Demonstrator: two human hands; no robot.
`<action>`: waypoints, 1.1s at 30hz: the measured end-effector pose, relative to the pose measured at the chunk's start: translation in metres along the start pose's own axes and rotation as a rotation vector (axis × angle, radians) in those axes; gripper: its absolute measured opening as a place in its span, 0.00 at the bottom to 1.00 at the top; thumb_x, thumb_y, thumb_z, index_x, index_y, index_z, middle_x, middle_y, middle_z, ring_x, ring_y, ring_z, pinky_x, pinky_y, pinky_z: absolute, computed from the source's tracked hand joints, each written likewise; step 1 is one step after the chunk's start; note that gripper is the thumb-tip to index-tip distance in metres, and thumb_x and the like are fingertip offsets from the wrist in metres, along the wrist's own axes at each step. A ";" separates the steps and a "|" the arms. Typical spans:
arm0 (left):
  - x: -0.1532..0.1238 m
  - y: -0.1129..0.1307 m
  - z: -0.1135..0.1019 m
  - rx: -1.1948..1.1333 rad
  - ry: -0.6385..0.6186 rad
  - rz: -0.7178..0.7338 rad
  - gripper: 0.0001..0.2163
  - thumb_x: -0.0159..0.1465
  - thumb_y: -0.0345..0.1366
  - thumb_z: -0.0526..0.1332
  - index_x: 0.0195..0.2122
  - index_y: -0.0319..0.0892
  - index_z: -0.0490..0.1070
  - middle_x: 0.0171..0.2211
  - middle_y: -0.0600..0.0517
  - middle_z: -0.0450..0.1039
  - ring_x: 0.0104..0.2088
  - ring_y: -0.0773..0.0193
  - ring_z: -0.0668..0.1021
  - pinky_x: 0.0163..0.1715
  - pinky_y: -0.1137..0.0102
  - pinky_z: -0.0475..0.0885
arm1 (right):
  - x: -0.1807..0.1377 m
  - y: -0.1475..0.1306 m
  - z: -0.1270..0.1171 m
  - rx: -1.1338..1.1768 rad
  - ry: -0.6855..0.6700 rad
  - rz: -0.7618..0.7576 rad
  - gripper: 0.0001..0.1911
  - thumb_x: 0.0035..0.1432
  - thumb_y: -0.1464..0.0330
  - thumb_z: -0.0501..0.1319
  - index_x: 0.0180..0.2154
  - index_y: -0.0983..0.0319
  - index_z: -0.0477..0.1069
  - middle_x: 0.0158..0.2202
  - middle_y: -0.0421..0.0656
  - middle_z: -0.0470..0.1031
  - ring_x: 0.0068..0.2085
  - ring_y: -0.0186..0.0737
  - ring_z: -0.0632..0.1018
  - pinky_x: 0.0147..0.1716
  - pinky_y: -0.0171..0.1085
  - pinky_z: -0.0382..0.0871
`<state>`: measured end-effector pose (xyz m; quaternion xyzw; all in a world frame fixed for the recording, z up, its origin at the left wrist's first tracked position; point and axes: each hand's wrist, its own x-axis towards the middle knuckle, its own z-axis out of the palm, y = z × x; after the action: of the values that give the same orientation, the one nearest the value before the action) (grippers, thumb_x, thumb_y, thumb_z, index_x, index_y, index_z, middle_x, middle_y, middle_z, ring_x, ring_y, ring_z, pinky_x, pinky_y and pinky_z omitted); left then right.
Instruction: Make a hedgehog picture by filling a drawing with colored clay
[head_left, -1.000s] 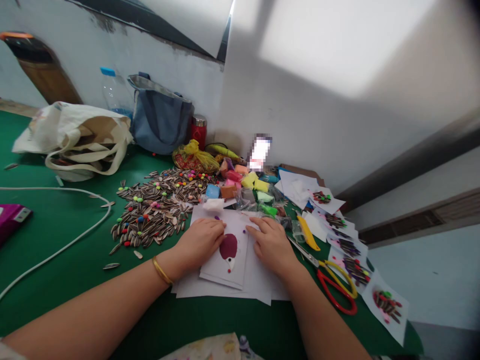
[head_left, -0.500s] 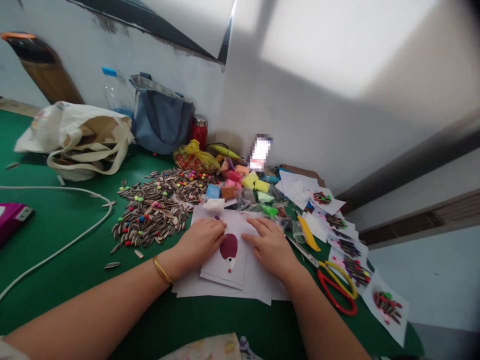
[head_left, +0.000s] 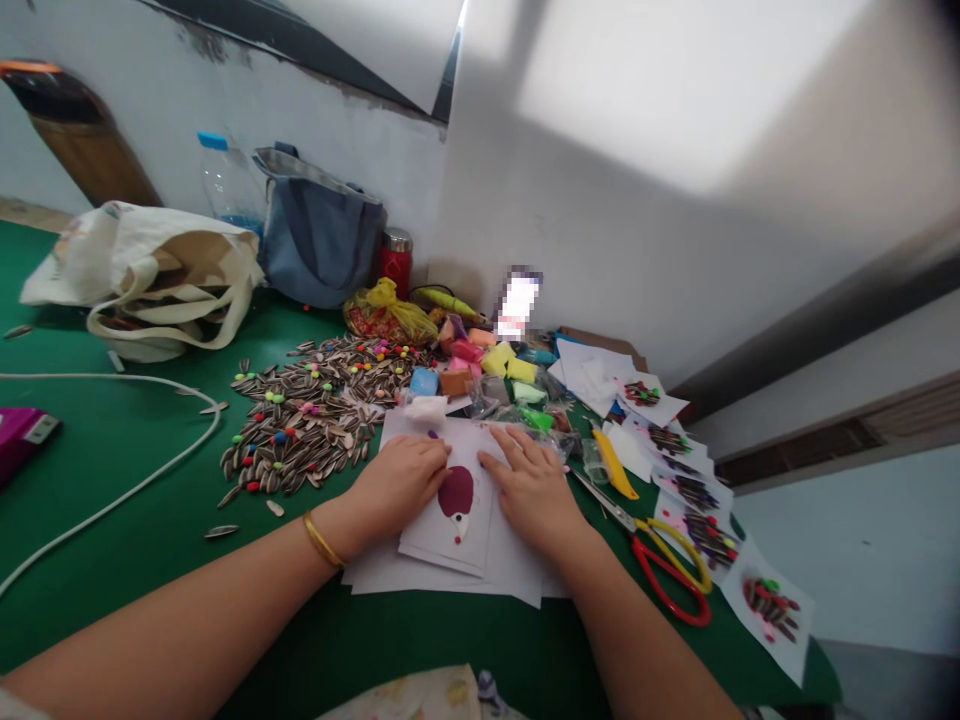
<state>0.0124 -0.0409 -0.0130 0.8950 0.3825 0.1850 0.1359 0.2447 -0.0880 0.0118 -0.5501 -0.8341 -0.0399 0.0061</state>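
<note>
A small white card (head_left: 441, 550) lies on larger white sheets (head_left: 517, 585). On it sits a flat maroon clay shape (head_left: 456, 492) with a white pointed part, a dark eye dot and a red tip below. My left hand (head_left: 401, 485) rests on the card's left side, fingers bent and pressed together beside the maroon shape; whatever may be under the fingertips is hidden. Just behind those fingers a bit of purple (head_left: 433, 435) shows. To the right, my right hand (head_left: 534, 490) lies on the paper with its fingers spread, holding nothing.
Sunflower seeds with coloured beads (head_left: 307, 420) are heaped at left. Clay packs (head_left: 487, 370) lie behind the paper. Scissors (head_left: 645, 545) and a yellow cutter (head_left: 615, 465) are at right, near several seed-decorated cards (head_left: 769, 610). Bags (head_left: 322, 240) and a phone (head_left: 517, 303) stand at the back.
My right hand has shifted slightly left, its fingers nearer the card's edge. The left hand stays in place. The whole view has moved a little.
</note>
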 end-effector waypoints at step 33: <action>-0.001 -0.001 0.000 0.004 -0.007 -0.002 0.09 0.68 0.34 0.57 0.46 0.41 0.74 0.49 0.44 0.78 0.50 0.52 0.78 0.53 0.55 0.70 | 0.001 0.002 0.000 0.037 0.009 0.008 0.28 0.57 0.76 0.55 0.58 0.53 0.69 0.70 0.42 0.54 0.68 0.51 0.55 0.57 0.53 0.57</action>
<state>0.0114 -0.0410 -0.0135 0.8955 0.3834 0.1809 0.1355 0.2458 -0.0864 0.0124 -0.5529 -0.8326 -0.0271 0.0201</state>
